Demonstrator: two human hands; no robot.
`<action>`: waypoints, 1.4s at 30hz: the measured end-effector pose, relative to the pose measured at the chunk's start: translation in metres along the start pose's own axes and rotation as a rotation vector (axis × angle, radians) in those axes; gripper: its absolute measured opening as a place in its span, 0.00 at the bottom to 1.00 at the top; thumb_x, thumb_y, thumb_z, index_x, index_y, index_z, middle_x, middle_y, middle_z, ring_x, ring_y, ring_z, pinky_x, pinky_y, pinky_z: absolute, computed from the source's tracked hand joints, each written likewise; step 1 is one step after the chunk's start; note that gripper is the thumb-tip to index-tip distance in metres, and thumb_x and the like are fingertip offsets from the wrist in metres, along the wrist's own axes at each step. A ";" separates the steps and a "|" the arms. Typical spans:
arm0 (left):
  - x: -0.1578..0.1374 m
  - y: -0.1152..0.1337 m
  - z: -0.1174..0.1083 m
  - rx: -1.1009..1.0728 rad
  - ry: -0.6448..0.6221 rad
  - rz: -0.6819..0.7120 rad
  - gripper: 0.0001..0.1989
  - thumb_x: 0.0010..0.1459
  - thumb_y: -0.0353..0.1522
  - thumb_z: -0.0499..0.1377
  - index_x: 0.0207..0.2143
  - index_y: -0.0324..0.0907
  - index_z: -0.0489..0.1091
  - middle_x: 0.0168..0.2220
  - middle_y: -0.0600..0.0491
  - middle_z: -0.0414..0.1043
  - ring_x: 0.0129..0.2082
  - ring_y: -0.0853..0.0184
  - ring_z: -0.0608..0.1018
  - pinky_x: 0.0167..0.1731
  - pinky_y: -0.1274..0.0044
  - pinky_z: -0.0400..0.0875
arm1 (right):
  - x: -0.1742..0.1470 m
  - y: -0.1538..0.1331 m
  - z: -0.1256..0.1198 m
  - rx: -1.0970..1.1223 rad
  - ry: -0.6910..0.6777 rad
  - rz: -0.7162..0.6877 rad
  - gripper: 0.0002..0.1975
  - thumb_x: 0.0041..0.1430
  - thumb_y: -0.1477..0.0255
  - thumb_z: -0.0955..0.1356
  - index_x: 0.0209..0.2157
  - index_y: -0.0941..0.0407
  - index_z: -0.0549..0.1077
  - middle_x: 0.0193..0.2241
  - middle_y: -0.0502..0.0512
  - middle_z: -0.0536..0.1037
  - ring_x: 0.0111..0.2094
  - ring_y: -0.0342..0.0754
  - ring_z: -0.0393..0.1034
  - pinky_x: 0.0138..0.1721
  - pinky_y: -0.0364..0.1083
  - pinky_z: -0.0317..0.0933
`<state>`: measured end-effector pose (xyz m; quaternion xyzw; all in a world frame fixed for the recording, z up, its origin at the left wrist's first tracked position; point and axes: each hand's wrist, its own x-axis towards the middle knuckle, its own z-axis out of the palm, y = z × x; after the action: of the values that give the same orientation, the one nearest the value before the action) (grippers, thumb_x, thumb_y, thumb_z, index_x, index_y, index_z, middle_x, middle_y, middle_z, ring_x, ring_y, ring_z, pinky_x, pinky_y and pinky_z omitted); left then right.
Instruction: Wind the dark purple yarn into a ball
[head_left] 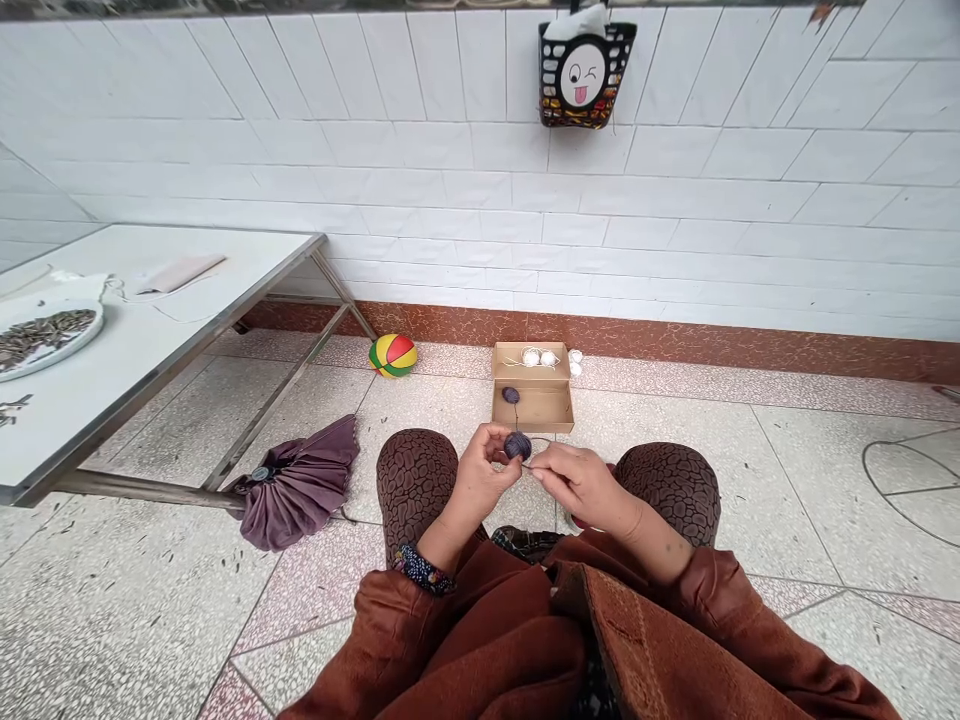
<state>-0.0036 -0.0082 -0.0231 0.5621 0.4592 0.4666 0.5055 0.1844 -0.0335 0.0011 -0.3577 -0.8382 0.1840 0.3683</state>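
Note:
Between my knees, my left hand [486,470] grips a small dark purple ball of yarn [517,446], its fingers curled around the left side. My right hand [574,482] is pinched on a strand of the same yarn, close beside the ball. From the ball a dark strand runs up to a second dark yarn ball [511,395], which lies in the open cardboard box [544,408]. White yarn balls [539,357] sit in the box's upper half, against the wall side.
A multicoloured ball [393,355] lies by the wall. To the left stand a white table [247,262] with a tray of seeds [52,335] and a folded purple umbrella [300,490]. A black basket [586,75] hangs above; a metal ring frame [919,493] is at right.

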 end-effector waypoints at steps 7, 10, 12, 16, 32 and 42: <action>-0.013 0.013 0.006 -0.143 -0.301 0.012 0.19 0.48 0.26 0.65 0.43 0.43 0.67 0.36 0.55 0.72 0.36 0.70 0.75 0.39 0.77 0.68 | 0.012 0.023 -0.005 -0.067 0.130 0.141 0.12 0.73 0.68 0.61 0.38 0.54 0.73 0.32 0.55 0.77 0.34 0.49 0.73 0.37 0.45 0.64; -0.014 0.014 0.005 -0.309 -0.299 -0.001 0.23 0.50 0.29 0.67 0.49 0.43 0.67 0.43 0.51 0.73 0.43 0.67 0.76 0.43 0.76 0.68 | 0.007 0.027 0.007 -0.043 0.110 0.200 0.11 0.73 0.70 0.61 0.37 0.54 0.72 0.31 0.54 0.77 0.34 0.48 0.73 0.36 0.45 0.64; -0.012 0.012 0.003 -0.398 -0.265 -0.012 0.24 0.51 0.32 0.68 0.51 0.43 0.68 0.45 0.50 0.73 0.44 0.66 0.75 0.45 0.76 0.68 | 0.001 0.027 0.015 -0.042 0.071 0.220 0.10 0.72 0.71 0.60 0.38 0.53 0.71 0.31 0.53 0.77 0.33 0.48 0.73 0.35 0.45 0.64; -0.008 0.003 0.002 -0.458 -0.116 -0.019 0.21 0.53 0.32 0.68 0.49 0.43 0.69 0.41 0.52 0.73 0.41 0.69 0.75 0.44 0.77 0.67 | -0.008 0.024 0.027 -0.064 0.013 0.244 0.10 0.71 0.72 0.61 0.35 0.54 0.69 0.29 0.52 0.75 0.30 0.48 0.71 0.32 0.44 0.62; -0.010 0.004 0.006 -0.096 -0.162 0.059 0.30 0.49 0.26 0.63 0.54 0.46 0.60 0.39 0.56 0.68 0.38 0.70 0.75 0.42 0.75 0.69 | 0.010 0.006 -0.011 -0.111 0.020 0.026 0.13 0.74 0.68 0.60 0.41 0.54 0.74 0.34 0.55 0.79 0.35 0.48 0.74 0.38 0.45 0.66; -0.011 0.010 -0.001 -0.313 -0.193 0.060 0.29 0.54 0.33 0.66 0.57 0.46 0.62 0.41 0.53 0.71 0.40 0.68 0.75 0.43 0.75 0.67 | -0.004 0.029 0.022 -0.159 -0.055 0.249 0.07 0.71 0.73 0.63 0.38 0.55 0.72 0.30 0.53 0.77 0.31 0.48 0.73 0.33 0.44 0.63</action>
<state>-0.0055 -0.0199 -0.0138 0.5321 0.3135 0.4911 0.6144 0.1829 -0.0177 -0.0322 -0.4819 -0.8091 0.1709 0.2898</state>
